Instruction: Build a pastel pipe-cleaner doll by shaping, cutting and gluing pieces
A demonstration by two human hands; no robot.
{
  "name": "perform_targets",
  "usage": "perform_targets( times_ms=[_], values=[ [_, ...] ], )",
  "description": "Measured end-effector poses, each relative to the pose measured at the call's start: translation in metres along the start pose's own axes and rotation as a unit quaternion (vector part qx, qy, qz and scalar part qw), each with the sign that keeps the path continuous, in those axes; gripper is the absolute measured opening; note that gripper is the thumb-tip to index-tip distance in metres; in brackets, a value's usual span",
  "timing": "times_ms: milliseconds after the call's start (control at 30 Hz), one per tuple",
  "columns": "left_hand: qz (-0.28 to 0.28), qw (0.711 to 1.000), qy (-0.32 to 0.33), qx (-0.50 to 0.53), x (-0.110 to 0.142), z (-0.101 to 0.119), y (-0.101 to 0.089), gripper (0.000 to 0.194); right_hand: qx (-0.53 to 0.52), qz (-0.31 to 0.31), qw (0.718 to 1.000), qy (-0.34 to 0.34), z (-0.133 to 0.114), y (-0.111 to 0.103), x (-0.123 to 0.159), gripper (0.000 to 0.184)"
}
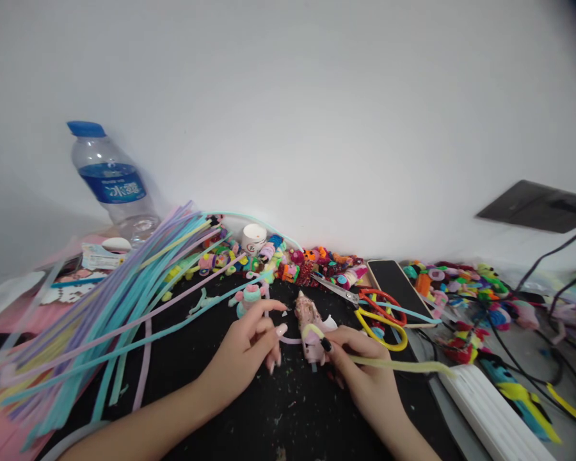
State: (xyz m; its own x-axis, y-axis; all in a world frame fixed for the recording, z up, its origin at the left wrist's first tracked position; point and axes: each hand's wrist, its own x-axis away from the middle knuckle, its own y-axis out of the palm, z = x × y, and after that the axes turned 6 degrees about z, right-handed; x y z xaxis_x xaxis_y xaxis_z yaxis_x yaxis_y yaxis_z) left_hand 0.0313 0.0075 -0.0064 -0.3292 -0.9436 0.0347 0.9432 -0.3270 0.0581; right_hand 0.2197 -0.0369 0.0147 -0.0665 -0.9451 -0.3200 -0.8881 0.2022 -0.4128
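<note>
Presently, at the near edge of my remote feed, a black mat [288, 426] carries scattered pale specks. Above it, the left hand [249, 342] has loosely curled fingers, with thumb and forefinger tips spread apart. The right hand [365, 368] pinches a fuzzy pale-yellow strip [403, 365] against a small pink figure [313, 351]. I locate this figure at mid-mat, between the hands; its upper part is brownish and rough, tapering to a point. The strip bends over its front, and its free length runs right, toward a ribbed white power strip [492, 410].

Beyond the right hand, I register metal scissors [352, 297] with one red and one yellow loop, next to a flat phone [391, 286] with a dark screen. At left lies a bundle of velvety strips [139, 301] in lilac, aqua and yellow.

Farther back, multicoloured fuzzy figures [216, 259] surround a white paper cup [254, 238]; I cannot read its marking. Behind the bundle leans a clear, blue-capped plastic bottle [110, 179], its blue label reading 冰露. A smooth white wall [317, 115] bears a dark rectangular socket plate [532, 206].
</note>
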Motion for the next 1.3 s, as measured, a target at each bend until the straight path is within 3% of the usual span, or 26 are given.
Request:
perform_targets(
  times_ms=[100, 300, 667, 967, 1300],
  values=[
    [-0.035, 0.999, -0.035, -0.004, 0.001, -0.002, 0.0, 0.025, -0.033, -0.012, 0.999, 0.04, 0.0, 0.001, -0.001, 0.021],
    [-0.112, 0.994, -0.012, -0.013, 0.005, 0.003, 0.004, 0.013, -0.061, -0.051, 0.994, 0.078, -0.008, 0.006, -0.001, 0.021],
    [-0.148, 0.987, -0.055, 0.029, 0.003, 0.001, 0.004, 0.015, -0.111, -0.095, 0.976, 0.16, 0.0, 0.004, 0.001, 0.031],
    [-0.176, 0.977, -0.111, 0.036, 0.003, 0.006, 0.006, 0.015, -0.197, -0.06, 0.952, 0.225, 0.015, 0.007, 0.007, 0.034],
    [-0.219, 0.962, -0.142, 0.082, 0.004, 0.003, 0.004, 0.015, -0.228, -0.013, 0.949, 0.219, 0.017, 0.006, 0.006, 0.032]
  ],
)
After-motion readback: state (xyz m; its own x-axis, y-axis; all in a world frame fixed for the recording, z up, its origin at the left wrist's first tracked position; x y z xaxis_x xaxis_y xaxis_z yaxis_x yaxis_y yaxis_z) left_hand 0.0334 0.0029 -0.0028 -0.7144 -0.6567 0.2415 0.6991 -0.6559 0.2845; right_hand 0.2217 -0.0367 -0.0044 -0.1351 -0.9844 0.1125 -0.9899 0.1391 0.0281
